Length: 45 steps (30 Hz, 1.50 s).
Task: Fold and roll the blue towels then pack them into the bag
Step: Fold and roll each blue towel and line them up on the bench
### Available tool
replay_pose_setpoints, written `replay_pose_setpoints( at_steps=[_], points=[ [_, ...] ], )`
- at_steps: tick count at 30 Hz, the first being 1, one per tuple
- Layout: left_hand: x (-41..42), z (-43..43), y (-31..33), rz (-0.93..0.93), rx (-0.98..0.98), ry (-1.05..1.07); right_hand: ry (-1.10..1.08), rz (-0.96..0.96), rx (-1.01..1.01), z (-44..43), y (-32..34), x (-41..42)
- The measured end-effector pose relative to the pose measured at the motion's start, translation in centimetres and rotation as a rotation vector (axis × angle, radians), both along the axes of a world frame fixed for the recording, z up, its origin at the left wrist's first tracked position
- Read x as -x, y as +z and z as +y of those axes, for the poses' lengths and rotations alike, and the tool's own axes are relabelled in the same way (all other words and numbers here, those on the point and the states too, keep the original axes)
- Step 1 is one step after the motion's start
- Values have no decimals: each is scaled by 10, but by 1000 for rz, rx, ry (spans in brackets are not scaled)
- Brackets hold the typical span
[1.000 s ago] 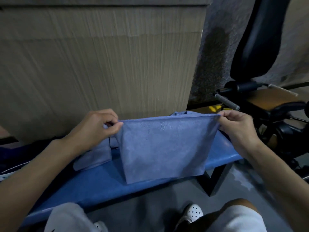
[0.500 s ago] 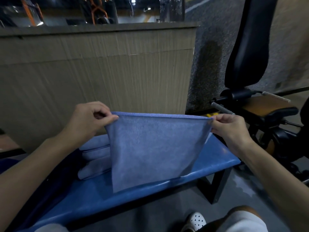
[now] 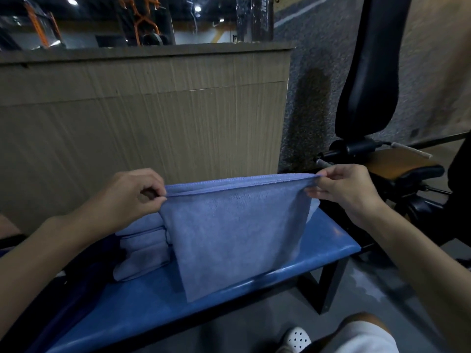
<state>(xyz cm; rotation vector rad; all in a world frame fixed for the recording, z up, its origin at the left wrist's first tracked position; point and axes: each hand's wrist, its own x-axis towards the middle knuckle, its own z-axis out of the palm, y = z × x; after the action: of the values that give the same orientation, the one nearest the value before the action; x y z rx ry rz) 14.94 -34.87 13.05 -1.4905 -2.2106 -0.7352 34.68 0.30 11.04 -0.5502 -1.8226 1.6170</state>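
Only partly can the stack of folded blue towels (image 3: 141, 248) be seen: it lies on the bench at centre left, and the hanging cloth in front of it covers its right end. How many pieces it holds I cannot tell. A dark shape (image 3: 84, 281) at the lower left, under the left forearm, is too dim to identify. At the bottom edge, a white perforated clog (image 3: 297, 338) and white shorts (image 3: 367, 337) are cut off by the frame.

The left hand (image 3: 135, 197), at centre left, pinches the upper left corner of a blue microfibre towel (image 3: 237, 233) with its thumb and curled fingers. The right hand (image 3: 344, 192), at centre right, pinches the upper right corner between thumb and fingertips. The towel is pulled taut between them in the air, with two stitched edges lying together along its top. It hangs in the middle of the frame, its lower corner in front of the bench's near edge.

The blue padded bench (image 3: 328, 240) runs from the lower left to centre right on black legs, over a grey floor (image 3: 369, 289). Behind it, a brown wood-grain partition (image 3: 142, 123) fills the left and centre. A black padded backrest of a gym machine (image 3: 369, 72) stands at the upper right. Blurred orange equipment frames (image 3: 142, 21) show along the top.
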Motion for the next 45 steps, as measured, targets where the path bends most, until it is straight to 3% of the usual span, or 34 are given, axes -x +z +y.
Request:
replay_pose_setpoints(
  at_steps=[17, 28, 36, 39, 45],
  points=[
    [6, 0, 9, 24, -186, 29, 134, 51, -93, -2, -6, 2],
    [5, -4, 7, -56, -159, -12, -56, 139, -212, -2, -2, 8],
    [-2, 4, 7, -203, -293, 28, -79, 146, -196, 2, -5, 7],
    [-5, 5, 10, -336, -342, 44, -59, 151, -162, 3, -4, 4],
    [-4, 5, 12, -460, -323, 60, -30, 192, -87, 2, -1, 2]
  ],
)
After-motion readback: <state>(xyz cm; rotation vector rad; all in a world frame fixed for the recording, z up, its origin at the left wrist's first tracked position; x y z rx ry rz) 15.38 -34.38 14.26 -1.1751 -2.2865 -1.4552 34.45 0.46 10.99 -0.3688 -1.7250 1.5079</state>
